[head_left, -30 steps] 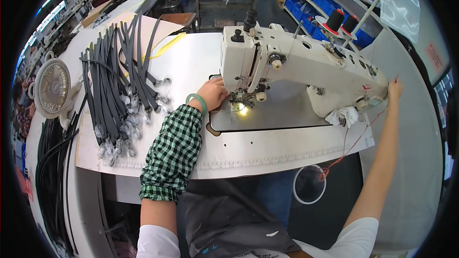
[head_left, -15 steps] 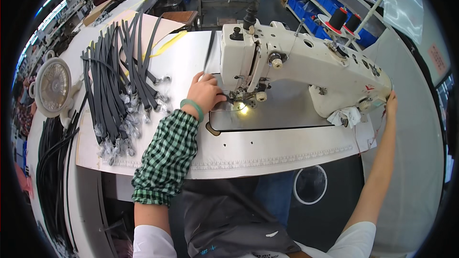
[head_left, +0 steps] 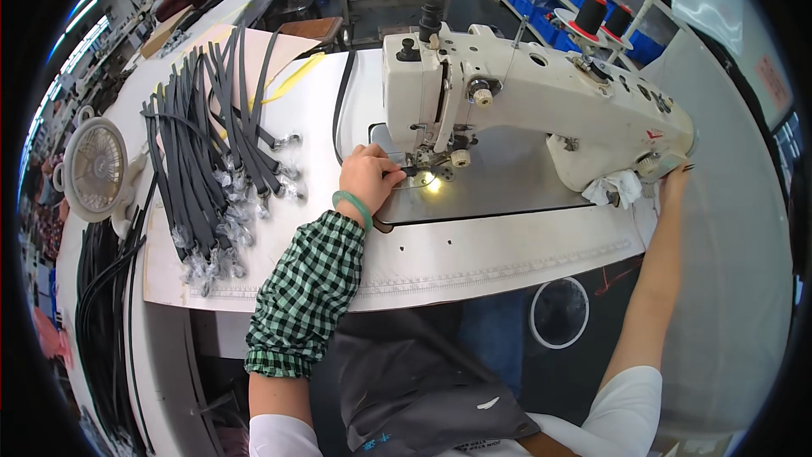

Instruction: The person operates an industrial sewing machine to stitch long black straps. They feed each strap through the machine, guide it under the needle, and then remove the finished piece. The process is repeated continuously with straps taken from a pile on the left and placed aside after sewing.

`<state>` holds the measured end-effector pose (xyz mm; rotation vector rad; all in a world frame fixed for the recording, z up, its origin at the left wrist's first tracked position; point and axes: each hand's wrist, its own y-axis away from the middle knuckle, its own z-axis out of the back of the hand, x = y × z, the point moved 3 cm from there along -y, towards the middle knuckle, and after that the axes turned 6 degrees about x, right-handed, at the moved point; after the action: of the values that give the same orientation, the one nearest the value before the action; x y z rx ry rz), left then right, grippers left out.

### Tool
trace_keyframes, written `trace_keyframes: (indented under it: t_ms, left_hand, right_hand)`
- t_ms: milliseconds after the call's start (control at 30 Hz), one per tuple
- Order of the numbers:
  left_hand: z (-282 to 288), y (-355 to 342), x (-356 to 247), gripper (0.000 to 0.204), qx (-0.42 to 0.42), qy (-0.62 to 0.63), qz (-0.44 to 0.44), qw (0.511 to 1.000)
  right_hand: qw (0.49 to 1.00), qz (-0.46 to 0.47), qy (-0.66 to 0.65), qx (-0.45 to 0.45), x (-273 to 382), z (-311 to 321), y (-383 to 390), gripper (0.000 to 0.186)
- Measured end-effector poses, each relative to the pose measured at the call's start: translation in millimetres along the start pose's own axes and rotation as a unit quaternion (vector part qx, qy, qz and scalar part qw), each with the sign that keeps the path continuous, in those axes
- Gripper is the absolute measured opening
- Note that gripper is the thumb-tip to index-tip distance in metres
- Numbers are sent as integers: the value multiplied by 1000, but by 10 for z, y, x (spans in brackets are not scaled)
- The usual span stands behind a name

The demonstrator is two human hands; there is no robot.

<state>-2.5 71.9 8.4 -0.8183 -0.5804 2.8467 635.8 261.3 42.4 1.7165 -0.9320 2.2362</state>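
Observation:
My left hand (head_left: 365,178), with a green bangle and a checked sleeve cover, pinches a black strap (head_left: 411,171) beside the needle and presser foot of a white sewing machine (head_left: 507,76). The strap's free length (head_left: 340,110) curves up behind the hand across the white table. A small lamp lights the spot under the needle. At the machine's far right end my right hand (head_left: 673,184) grips round the handwheel side, its fingers partly hidden. Left of the left hand lies a pile of black straps (head_left: 190,161) with plastic-wrapped ends.
Thread cones (head_left: 589,17) stand behind the machine. A white rag (head_left: 613,188) is tucked under its right end. On the left are a round metal-and-white lamp or fan (head_left: 95,165) and long black straps (head_left: 106,305) hanging off the edge. Blue bins (head_left: 541,4) fill shelves behind.
My left hand has come slightly nearer me, and the strap behind it now bows out to the left. The right hand has shifted a little lower at the machine's end. The view has tilted slightly.

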Motion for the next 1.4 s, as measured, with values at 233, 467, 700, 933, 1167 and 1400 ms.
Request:
trace_keyframes:
  t_ms: [233, 467, 700, 933, 1167, 1400]
  left_hand:
    - [22, 20, 2, 11, -3, -12, -2, 1000]
    - [85, 52, 25, 13, -4, -18, 11, 1000]
    - [23, -6, 26, 11, 0, -20, 14, 1000]
    - [32, 13, 39, 11, -7, -18, 9, 1000]
    - [27, 6, 42, 11, -13, -27, 8, 1000]
    - [48, 16, 68, 11, -11, -40, 20, 999]
  right_hand:
    - [999, 31, 12, -11, 305, -19, -42, 48]
    - [985, -3, 144, 91, 440, -87, -133, 50]
    - [991, 71, 111, -7, 24, 55, -127, 51]
    - [991, -1, 127, 51, 380, 17, -263, 52]
    - [992, 25, 123, -3, 92, 29, -125, 52]
    - [936, 108, 334, 23, 876, -198, -208, 46]
